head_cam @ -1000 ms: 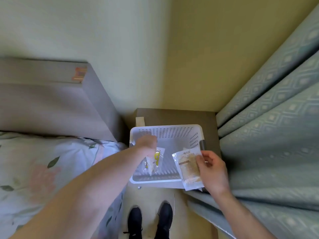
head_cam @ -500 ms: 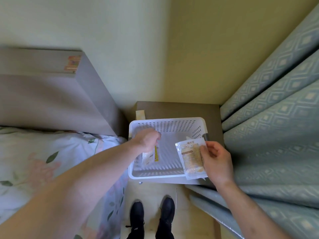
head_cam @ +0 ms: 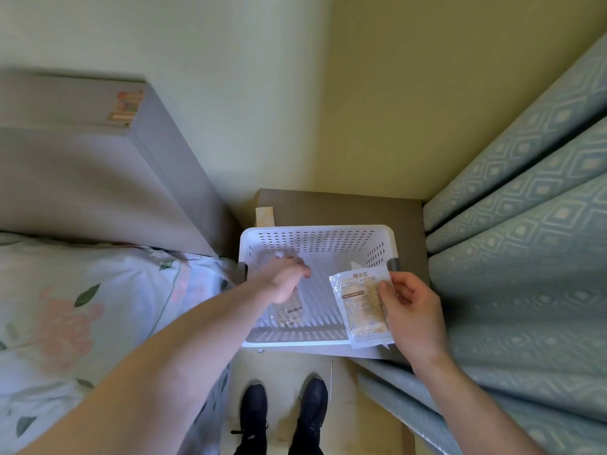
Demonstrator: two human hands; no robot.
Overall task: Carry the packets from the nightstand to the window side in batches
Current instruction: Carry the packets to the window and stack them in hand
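A white perforated basket (head_cam: 315,236) stands on the brown nightstand (head_cam: 341,208). My left hand (head_cam: 284,279) reaches into the basket and holds a small clear packet (head_cam: 288,311) that hangs below its fingers over the basket floor. My right hand (head_cam: 412,310) pinches a larger hand-warmer packet (head_cam: 359,305), white with a tan fill, over the basket's right front corner. A corner of another white packet (head_cam: 356,265) pokes up behind it.
The bed with floral bedding (head_cam: 82,307) and a grey headboard (head_cam: 98,178) lies to the left. A blue patterned curtain (head_cam: 525,257) hangs on the right, brushing the nightstand. A tan card (head_cam: 265,216) lies at the nightstand's back left. My black shoes (head_cam: 282,418) stand on the floor below.
My left hand has lifted the small packet a little and shifted it forward inside the basket. My right hand keeps the hand-warmer packet at the basket's right front corner.
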